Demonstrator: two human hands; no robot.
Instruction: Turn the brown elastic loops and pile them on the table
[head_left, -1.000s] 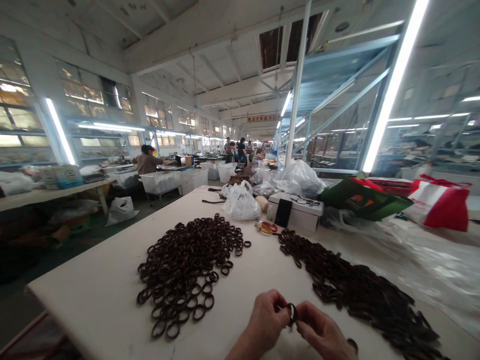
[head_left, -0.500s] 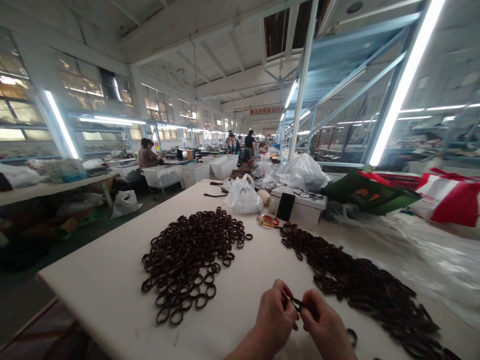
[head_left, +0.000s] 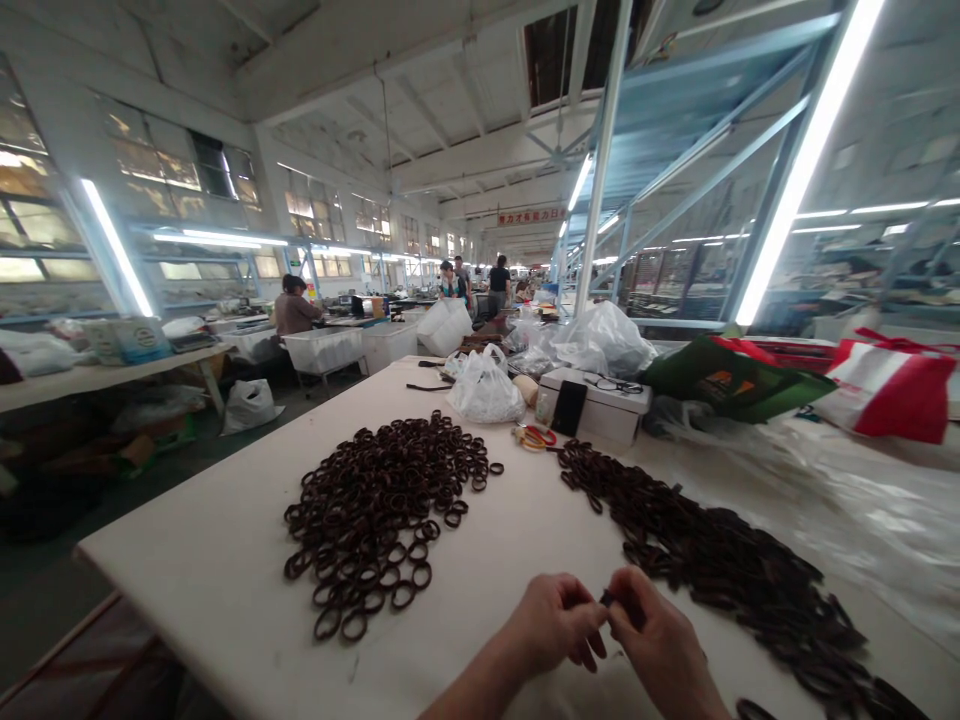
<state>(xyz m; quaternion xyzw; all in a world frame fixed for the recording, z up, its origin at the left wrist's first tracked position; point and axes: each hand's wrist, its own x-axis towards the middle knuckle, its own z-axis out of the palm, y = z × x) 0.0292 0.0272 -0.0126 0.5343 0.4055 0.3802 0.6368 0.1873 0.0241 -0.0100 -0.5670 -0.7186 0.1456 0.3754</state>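
Note:
My left hand [head_left: 559, 622] and my right hand [head_left: 654, 630] meet over the near part of the table, both closed with fingertips pinched. Between them shows a bit of a small dark brown loop [head_left: 606, 598]; most of it is hidden by the fingers. Left of my hands, a spread heap of round dark brown loops [head_left: 390, 500] lies on the pale table [head_left: 217, 560]. On the right stretches a long pile of flatter dark brown loops [head_left: 712, 550]. One loose loop [head_left: 752, 710] lies at the bottom edge, near my right wrist.
Behind the piles sit a white plastic bag [head_left: 487, 388], red-and-yellow-handled pliers [head_left: 534, 437], a dark phone [head_left: 569, 408] and a white box [head_left: 611, 410] with glasses on it. Green [head_left: 739, 380] and red-white bags [head_left: 892, 385] stand at right. Several people work farther back.
My hands have shifted slightly, and less of the loop shows between the fingertips. The loose loop by my right wrist appears lower and farther right. In the background, a person has tilted a white bin.

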